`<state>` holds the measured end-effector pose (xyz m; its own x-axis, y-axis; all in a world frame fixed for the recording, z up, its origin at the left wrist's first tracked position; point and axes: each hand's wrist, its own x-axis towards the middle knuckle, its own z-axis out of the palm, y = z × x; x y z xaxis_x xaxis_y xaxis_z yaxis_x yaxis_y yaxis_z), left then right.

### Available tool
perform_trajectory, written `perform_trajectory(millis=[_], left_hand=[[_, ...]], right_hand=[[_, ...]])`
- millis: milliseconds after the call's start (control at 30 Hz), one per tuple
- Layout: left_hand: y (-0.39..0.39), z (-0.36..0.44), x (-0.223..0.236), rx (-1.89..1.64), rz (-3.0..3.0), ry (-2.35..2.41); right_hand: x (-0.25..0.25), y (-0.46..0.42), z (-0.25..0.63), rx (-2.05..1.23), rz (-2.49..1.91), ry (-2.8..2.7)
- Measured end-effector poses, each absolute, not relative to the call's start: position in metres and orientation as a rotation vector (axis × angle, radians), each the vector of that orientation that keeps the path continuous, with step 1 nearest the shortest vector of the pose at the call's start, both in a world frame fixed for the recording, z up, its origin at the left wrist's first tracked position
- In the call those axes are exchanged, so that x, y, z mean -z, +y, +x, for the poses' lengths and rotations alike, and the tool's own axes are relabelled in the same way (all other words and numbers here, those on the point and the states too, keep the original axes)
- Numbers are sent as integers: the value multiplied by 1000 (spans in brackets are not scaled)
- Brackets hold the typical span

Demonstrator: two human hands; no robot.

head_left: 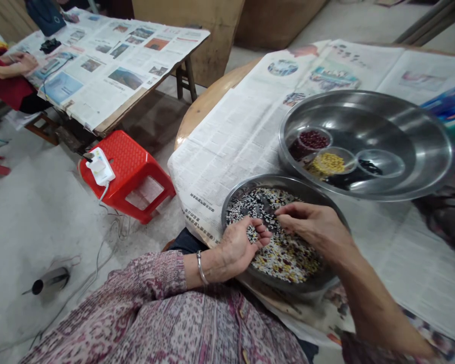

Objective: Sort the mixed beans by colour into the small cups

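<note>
A metal basin (320, 285) in front of me holds a mix of white, black, yellow and dark red beans and grains (284, 258). My left hand (237, 247) is cupped palm up over its left side, fingers curled around a small heap of mixed grains. Above the right part of the basin is my right hand (314, 227), thumb and forefinger brought together in a pinch; whatever sits between the fingertips is too small to name. Behind, a larger steel basin (413, 131) contains clear cups of red beans (314, 139), yellow beans (329, 163) and black beans (370, 167).
Newspaper (227, 146) covers the round wooden table. A red stool (127, 162) with a white power strip (99, 167) stands to the left, its cable trailing on the floor. Another newspaper-covered table (114, 65) is farther back, with a person's hands (26, 61) at its left end.
</note>
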<state>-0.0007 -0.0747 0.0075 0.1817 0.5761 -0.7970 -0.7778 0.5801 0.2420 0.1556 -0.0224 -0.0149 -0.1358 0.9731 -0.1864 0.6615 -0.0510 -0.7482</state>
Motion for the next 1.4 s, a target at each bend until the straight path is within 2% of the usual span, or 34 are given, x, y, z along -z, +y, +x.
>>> perform_trajectory(millis=[100, 167, 400, 567, 633, 733, 833, 1000, 1100, 1233, 1400], left_hand=[[-74, 1, -8, -959, -217, 1003], [-73, 2, -8, -978, -227, 1023], [-72, -10, -8, -798, -245, 865], [-73, -13, -9, -798, -247, 854], [-74, -12, -8, -830, -220, 861], [-74, -13, -6, -860, -201, 861], [-75, -16, -5, -854, -207, 814], [-74, -13, -2, -862, -210, 753], [-70, -6, 0, -886, -223, 743], [-65, 2, -1, -829, -205, 671], [-62, 4, -6, -876, -135, 565]], right_hand=[[-1, -40, 155, -1304, -1640, -1677], [-5, -47, 150, -1302, -1543, -1737], [25, -26, 147, -751, -1678, -1974], [32, -18, 119, -265, -1641, -2366], [33, -17, 111, -170, -1658, -2493], [38, -12, 114, -160, -1667, -2499], [38, -11, 129, -269, -1670, -2257], [1, -40, 143, -481, -1642, -1731], [-20, -67, 135, -539, -1412, -1852], [-25, -91, 125, -370, -1204, -2048], [-31, -105, 125, -174, -1240, -1851]])
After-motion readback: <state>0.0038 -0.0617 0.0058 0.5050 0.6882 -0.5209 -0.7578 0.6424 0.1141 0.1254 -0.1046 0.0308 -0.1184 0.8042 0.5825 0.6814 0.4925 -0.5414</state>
